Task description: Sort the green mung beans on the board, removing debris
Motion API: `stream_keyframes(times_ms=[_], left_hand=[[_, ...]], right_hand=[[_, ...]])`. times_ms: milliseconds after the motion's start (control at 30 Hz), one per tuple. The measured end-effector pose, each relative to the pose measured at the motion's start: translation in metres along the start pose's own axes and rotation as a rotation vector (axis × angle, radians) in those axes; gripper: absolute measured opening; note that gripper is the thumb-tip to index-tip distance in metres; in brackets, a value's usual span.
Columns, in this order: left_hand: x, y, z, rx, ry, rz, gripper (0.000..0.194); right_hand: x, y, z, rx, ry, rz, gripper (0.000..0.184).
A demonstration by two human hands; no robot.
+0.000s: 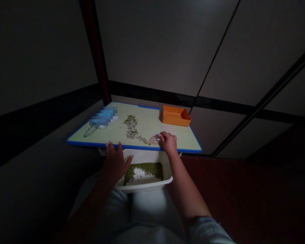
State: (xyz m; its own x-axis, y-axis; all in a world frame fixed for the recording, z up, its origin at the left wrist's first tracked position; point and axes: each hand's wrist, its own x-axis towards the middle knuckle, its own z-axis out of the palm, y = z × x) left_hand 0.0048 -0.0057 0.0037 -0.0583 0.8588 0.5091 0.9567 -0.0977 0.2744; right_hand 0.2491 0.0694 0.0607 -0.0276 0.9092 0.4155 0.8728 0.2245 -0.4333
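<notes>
My right hand (168, 142) is pinched closed low over the front right of the small table (112, 134). At its fingertips lies a pale pinkish, fan-shaped patch (154, 139); whether it is a see-through piece in my fingers or a mark on the top, I cannot make out. My left hand (115, 162) is open, fingers spread at the table's front edge, thumb over the rim of a white plastic basin (144, 186). Small green seeds or grains (149, 168) lie in the basin. More of them form a scattered patch (131, 127) on the tabletop.
An orange open box (175, 122) stands at the table's back right. On the left lies a blue, blurred-out item (104, 116) with a thin loop. The basin sits over my lap, against the table's blue edge. Dark panelled walls (152, 51) close in behind.
</notes>
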Motion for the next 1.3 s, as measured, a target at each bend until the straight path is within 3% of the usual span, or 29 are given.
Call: stream_keyframes(times_ms=[367,633,1300], left_hand=[[0.002,0.001,-0.002,0.010,-0.011,-0.016,0.080],[0.001,0.001,-0.001,-0.001,0.013,0.006,0.080],[0.001,0.002,-0.001,-0.003,0.010,-0.004,0.080]], right_hand=[[-0.007,0.014,0.003,0.229,0.083,-0.032,0.022],[-0.007,0.010,0.003,0.137,0.090,0.046,0.021],[-0.006,0.007,0.002,0.094,0.018,-0.051,0.019]])
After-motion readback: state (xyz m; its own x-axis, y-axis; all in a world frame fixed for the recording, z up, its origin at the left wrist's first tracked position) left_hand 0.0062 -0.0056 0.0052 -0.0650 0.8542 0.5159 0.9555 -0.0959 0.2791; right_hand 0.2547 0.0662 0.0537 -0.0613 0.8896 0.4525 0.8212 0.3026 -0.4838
